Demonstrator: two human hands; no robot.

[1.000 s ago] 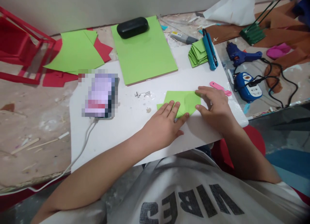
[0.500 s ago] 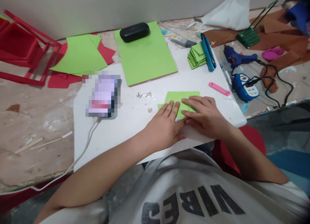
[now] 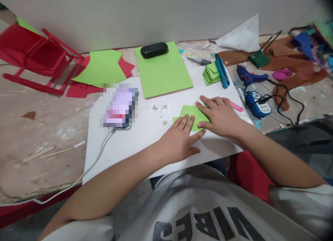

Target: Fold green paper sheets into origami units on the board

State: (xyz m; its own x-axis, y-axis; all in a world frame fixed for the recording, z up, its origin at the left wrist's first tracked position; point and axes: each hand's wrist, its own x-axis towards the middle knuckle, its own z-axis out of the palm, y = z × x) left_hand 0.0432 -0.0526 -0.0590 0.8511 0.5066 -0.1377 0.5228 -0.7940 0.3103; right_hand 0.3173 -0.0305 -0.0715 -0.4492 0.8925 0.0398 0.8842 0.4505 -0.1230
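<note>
Paper [image 3: 197, 118] flat on white board [image 3: 127, 143], partly under spread, unclenched left hand [image 3: 178, 141] and right hand [image 3: 220, 116], pink tool [image 3: 237, 107] half hidden behind the latter, phone [image 3: 119, 107] leftward, small stack [image 3: 211, 74] and glue gun [image 3: 252, 76] beyond.

Room between phone [image 3: 119, 107] and hands [image 3: 177, 141], black case [image 3: 154, 50] beyond

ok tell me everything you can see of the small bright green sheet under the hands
The small bright green sheet is plain and looks like paper or thin craft foam. It lies flat on the smooth white work surface, straight-edged at the top, with a corner jutting out at left. The left hand touches its left part, the right hand its right; they hide its full outline. Whether it has several layers is unclear.
</note>
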